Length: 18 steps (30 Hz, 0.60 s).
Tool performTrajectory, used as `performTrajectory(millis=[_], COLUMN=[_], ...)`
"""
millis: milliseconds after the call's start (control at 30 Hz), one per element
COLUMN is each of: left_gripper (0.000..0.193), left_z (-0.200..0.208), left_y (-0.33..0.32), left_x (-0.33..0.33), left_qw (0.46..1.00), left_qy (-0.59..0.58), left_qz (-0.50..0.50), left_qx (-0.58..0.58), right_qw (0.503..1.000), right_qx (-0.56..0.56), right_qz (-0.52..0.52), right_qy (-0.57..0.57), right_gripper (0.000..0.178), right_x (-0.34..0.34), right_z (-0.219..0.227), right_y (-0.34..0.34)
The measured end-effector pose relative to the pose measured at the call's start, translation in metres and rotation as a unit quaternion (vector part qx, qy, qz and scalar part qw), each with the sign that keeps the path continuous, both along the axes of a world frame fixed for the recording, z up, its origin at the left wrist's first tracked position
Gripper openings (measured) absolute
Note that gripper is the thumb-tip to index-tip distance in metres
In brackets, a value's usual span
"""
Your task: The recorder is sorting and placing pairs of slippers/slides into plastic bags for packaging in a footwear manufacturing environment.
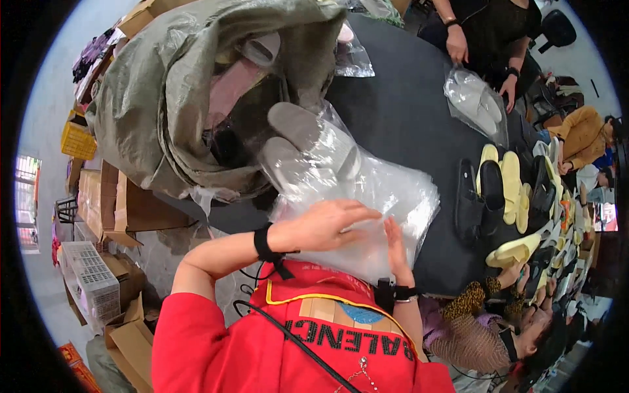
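My left hand (324, 226) reaches across the near part of a stack of clear plastic bags (400, 190), its fingers stretched out to the right and slightly apart. My right hand (396, 247) stands edge-on at the near right side of the stack, its fingers straight and close to my left fingertips. Nothing shows in either hand. Just beyond my left hand lies a pair of grey slippers (295, 128), partly inside a clear bag and overlapping the stack. Their toes point toward a large grey-green woven sack (151, 92), whose mouth shows more bagged slippers.
All this rests on a dark table (386, 85). Across it, another person's hands hold bagged white slippers (475, 101). Black and pale yellow slippers (511, 187) line the right side, near co-workers. Cardboard boxes (141, 209) and a white plastic crate (88, 278) stand at left.
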State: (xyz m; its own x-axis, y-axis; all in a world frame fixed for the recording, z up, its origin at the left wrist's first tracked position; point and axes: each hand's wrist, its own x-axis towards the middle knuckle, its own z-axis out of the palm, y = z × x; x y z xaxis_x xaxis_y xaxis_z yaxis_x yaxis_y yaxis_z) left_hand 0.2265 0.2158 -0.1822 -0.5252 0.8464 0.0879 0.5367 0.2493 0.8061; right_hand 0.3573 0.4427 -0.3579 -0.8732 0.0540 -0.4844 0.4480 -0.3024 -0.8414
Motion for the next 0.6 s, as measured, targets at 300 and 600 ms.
performTrajectory(millis=[300, 600], left_gripper=[0.023, 0.069], left_z=[-0.074, -0.127], left_y=[-0.072, -0.086], left_x=[-0.069, -0.068], left_qw=[0.911, 0.8], left_qy=[0.136, 0.345], left_qz=[0.389, 0.41], left_qx=[0.003, -0.27], right_qw=[0.994, 0.994], right_qx=[0.025, -0.036], right_qz=[-0.031, -0.005], right_qy=[-0.103, -0.104], right_gripper=[0.061, 0.029], right_x=[0.012, -0.018], right_z=[0.017, -0.004], right_y=[-0.002, -0.019])
